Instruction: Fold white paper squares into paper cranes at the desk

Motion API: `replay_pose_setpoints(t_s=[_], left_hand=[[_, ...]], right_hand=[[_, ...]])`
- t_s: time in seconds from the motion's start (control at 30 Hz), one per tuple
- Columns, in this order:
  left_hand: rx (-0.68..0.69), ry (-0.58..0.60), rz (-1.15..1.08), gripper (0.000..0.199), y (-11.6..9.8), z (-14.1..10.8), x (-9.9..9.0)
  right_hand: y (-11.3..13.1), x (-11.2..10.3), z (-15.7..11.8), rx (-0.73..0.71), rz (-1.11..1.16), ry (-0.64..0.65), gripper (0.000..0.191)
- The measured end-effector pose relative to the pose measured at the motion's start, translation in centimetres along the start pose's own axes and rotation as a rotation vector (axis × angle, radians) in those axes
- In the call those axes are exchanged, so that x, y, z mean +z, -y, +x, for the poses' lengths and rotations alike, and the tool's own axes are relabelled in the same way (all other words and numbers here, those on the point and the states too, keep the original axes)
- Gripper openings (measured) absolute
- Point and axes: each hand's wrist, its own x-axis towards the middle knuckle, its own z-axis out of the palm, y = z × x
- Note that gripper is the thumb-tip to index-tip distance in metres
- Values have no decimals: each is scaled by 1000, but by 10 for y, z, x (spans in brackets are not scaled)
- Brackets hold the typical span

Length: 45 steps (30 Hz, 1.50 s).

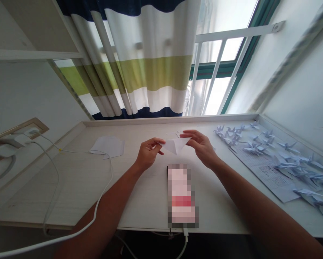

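A small folded white paper (175, 146), roughly triangular with a crease down its middle, is held up above the white desk. My left hand (149, 153) pinches its left corner between thumb and fingers. The right corner is gripped by my right hand (200, 145), fingers bent over it. Just below the paper lies a phone (181, 194) with a blurred-out screen and a cable at its lower end. A stack of white paper sheets (109, 146) rests on the desk to the left.
Many folded paper cranes (254, 148) cover the desk's right side, several on a printed sheet (269, 173). A white cable (111, 172) loops across the left side from plugs in a wall socket (40, 126). Curtains (156, 72) and a barred window stand behind the desk (140, 212).
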Motion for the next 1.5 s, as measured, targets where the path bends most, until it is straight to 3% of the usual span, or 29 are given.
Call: replay_pose_setpoints(t_s=[0.1,0.2,0.33,0.43,0.53,0.63,0.7,0.77,0.9,1.0,1.1,1.27,1.37,1.5], left_hand=[[158,-117,108,16,2,-2,1],[261,-120,164,14,1,-3,1],[335,-11,233,14,-2,-5,1],[238,116,158,28,-2,-6,1],[14,128,-120,52,-2,-5,0],[-203,192,-325,58,-5,-4,1],[-254,272,-349,56,-7,-4,3],[-192,270,-278,44,-7,-4,4],[81,55,24,11,-2,-1,1],[167,-40,155,5,3,0,-2],[113,39,113,15,4,-1,-2],[-14,158,70,32,-3,-5,-2],[-61,188,-13,33,-6,-5,-2],[-49,118,4,29,-3,-4,2]], right_hand=[[1,0,0,90,-8,-121,36],[1,1,-1,165,59,6,48],[1,5,-4,128,178,154,64],[2,6,-5,85,241,122,71],[3,4,-6,90,252,139,73],[4,4,-6,116,212,241,67],[5,3,-6,101,154,277,55],[6,3,-5,16,22,248,39],[8,-2,-2,-160,-288,92,22],[7,-4,-1,1,-160,82,36],[7,-1,-5,151,69,238,54],[8,7,-10,98,175,273,79],[8,8,-10,80,133,281,62],[4,7,-8,34,27,232,39]])
